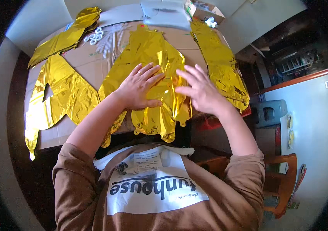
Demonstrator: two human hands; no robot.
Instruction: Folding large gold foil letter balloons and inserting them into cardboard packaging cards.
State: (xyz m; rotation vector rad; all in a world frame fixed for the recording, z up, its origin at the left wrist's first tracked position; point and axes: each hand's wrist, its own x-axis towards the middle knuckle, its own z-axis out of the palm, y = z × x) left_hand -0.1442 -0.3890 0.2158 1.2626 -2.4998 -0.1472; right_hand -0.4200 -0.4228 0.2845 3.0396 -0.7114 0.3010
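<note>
A flat, uninflated gold foil balloon (pixel 140 50) lies in the middle of the cardboard-covered table, its lower end hanging over the near edge. My left hand (pixel 139 86) rests palm down on it with the fingers spread. My right hand (pixel 200 90) is at its right side, fingers apart, over a folded, shiny part of the foil; whether the fingertips touch it I cannot tell. Neither hand grips anything. Another gold foil balloon (pixel 65 94), letter-shaped with a hole, lies spread out to the left.
Stacks of gold foil lie at the far left (pixel 62 40) and right (pixel 219 61). White rings (pixel 94 35) and clear straws (pixel 112 40) sit behind. At the back stands an open box (pixel 206 10). A wooden chair (pixel 283 184) and a grey-blue stool (pixel 271 112) are to the right.
</note>
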